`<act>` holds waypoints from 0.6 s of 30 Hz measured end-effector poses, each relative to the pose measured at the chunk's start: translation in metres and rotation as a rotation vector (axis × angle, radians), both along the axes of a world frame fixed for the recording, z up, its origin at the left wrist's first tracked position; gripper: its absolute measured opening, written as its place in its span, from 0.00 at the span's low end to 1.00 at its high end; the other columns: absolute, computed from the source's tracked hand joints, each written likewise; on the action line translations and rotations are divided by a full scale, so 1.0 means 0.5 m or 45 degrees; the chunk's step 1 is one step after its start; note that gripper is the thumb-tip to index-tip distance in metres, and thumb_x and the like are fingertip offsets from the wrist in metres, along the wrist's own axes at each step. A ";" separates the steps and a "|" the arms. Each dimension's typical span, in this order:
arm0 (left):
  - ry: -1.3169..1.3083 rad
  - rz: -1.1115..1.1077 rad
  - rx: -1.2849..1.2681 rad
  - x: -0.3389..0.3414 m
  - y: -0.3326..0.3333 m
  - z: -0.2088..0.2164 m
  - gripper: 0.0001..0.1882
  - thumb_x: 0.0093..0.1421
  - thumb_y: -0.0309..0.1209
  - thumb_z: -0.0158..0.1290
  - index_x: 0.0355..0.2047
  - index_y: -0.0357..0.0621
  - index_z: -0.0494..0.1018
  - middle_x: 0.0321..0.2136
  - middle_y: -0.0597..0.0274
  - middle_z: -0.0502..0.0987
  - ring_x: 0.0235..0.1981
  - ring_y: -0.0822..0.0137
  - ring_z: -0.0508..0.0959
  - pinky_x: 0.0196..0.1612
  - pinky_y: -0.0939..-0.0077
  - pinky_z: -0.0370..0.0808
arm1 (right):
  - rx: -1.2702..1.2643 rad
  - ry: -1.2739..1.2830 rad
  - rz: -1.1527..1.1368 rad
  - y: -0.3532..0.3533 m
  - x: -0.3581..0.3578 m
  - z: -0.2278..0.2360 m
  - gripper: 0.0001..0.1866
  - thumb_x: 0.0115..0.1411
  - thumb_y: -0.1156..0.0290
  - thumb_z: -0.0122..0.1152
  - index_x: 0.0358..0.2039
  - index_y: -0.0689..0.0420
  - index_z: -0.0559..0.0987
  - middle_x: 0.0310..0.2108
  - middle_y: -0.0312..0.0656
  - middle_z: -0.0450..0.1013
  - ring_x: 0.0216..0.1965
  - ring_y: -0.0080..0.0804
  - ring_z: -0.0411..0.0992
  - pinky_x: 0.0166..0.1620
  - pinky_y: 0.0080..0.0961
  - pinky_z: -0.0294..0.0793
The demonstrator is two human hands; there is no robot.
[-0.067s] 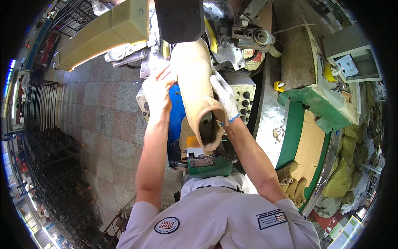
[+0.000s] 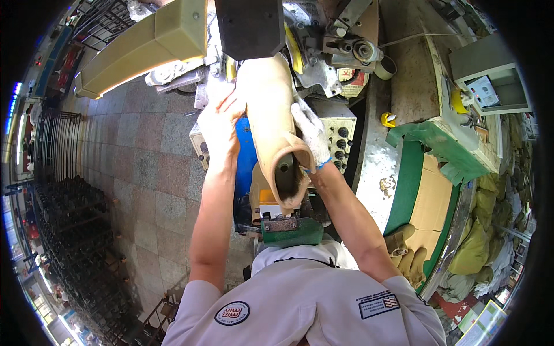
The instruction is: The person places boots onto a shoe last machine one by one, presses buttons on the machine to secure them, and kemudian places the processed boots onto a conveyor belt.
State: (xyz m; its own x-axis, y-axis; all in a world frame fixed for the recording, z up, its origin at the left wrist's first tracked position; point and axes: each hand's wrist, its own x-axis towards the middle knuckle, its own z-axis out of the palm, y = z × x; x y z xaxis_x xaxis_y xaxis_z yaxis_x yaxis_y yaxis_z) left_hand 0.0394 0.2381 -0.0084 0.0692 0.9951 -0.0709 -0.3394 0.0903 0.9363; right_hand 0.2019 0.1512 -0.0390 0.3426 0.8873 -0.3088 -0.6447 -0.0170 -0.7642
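Observation:
A tan boot [image 2: 265, 109] lies lengthwise in a machine, its far end under a dark block [image 2: 250, 29]. Its open top faces me, and a dark form with a round hole, probably a shoe last [image 2: 284, 173], shows inside. My bare left hand [image 2: 221, 118] grips the boot's left side near the far end, fingers curled; bright light washes out part of it. On the other side my right hand [image 2: 311, 130], in a white knit glove with a blue cuff edge, is closed against the boot. Its fingertips rest along the tan surface, and its thumb is hidden.
A beige lamp arm [image 2: 150, 49] reaches in at upper left. Metal machine parts with yellow pieces flank the boot, and a panel of black knobs [image 2: 341, 141] sits to the right. A bench with cardboard [image 2: 430, 196] and gloves [image 2: 411, 259] stands at right; dark racks [image 2: 72, 230] stand at left.
The boot's open end has shifted slightly to the left. Both hands keep their hold at almost the same place.

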 end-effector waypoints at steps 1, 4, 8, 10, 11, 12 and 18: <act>-0.001 0.006 0.022 0.001 -0.004 -0.004 0.26 0.52 0.14 0.57 0.54 0.27 0.73 0.47 0.48 0.82 0.44 0.63 0.82 0.49 0.72 0.79 | 0.003 -0.032 -0.005 0.005 -0.003 -0.005 0.32 0.67 0.62 0.63 0.65 0.68 0.68 0.60 0.47 0.71 0.57 0.31 0.70 0.60 0.27 0.70; 0.128 0.040 -0.119 0.013 -0.038 -0.013 0.24 0.58 0.19 0.59 0.56 0.26 0.72 0.48 0.49 0.81 0.48 0.65 0.81 0.54 0.73 0.77 | 0.090 -0.049 -0.024 0.007 -0.025 0.014 0.30 0.67 0.62 0.63 0.64 0.67 0.70 0.58 0.46 0.73 0.56 0.30 0.70 0.59 0.26 0.70; 0.223 -0.188 -0.112 0.006 -0.111 -0.055 0.21 0.72 0.36 0.50 0.57 0.31 0.72 0.46 0.58 0.80 0.44 0.69 0.80 0.51 0.74 0.78 | 0.030 -0.223 -0.079 -0.002 -0.030 0.015 0.29 0.66 0.62 0.64 0.61 0.67 0.73 0.55 0.45 0.75 0.53 0.28 0.71 0.58 0.25 0.70; -0.021 -0.253 -0.347 0.003 -0.127 -0.079 0.23 0.74 0.41 0.47 0.56 0.33 0.73 0.47 0.58 0.80 0.44 0.69 0.80 0.50 0.73 0.78 | -0.027 -0.228 -0.069 -0.006 -0.032 0.034 0.28 0.66 0.61 0.63 0.60 0.67 0.74 0.54 0.44 0.75 0.52 0.28 0.71 0.57 0.25 0.70; -0.143 -0.288 -0.462 0.007 -0.129 -0.078 0.24 0.74 0.43 0.45 0.56 0.33 0.73 0.47 0.57 0.80 0.44 0.69 0.80 0.49 0.72 0.79 | -0.055 -0.231 -0.067 -0.005 -0.031 0.037 0.28 0.66 0.61 0.63 0.60 0.67 0.74 0.54 0.43 0.75 0.52 0.27 0.72 0.57 0.25 0.70; -0.062 -0.300 -0.556 0.005 -0.124 -0.073 0.25 0.75 0.45 0.41 0.56 0.35 0.73 0.47 0.56 0.80 0.43 0.69 0.81 0.48 0.71 0.80 | -0.076 -0.208 -0.112 -0.002 -0.034 0.033 0.26 0.67 0.61 0.63 0.58 0.67 0.76 0.51 0.43 0.77 0.50 0.27 0.73 0.55 0.25 0.72; -0.064 -0.462 -0.431 -0.017 -0.089 -0.099 0.22 0.75 0.41 0.44 0.56 0.33 0.71 0.45 0.54 0.81 0.40 0.67 0.83 0.44 0.72 0.82 | -0.088 -0.067 -0.159 0.012 -0.055 0.001 0.24 0.67 0.60 0.63 0.54 0.68 0.78 0.48 0.45 0.79 0.46 0.29 0.75 0.51 0.26 0.74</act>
State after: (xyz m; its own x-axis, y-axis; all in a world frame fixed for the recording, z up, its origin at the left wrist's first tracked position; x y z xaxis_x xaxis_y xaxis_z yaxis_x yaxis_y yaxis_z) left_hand 0.0309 0.1936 -0.0580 0.4186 0.8279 -0.3732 -0.2737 0.5068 0.8175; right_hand 0.1742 0.1570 -0.0387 0.4661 0.8141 -0.3464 -0.6045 0.0071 -0.7966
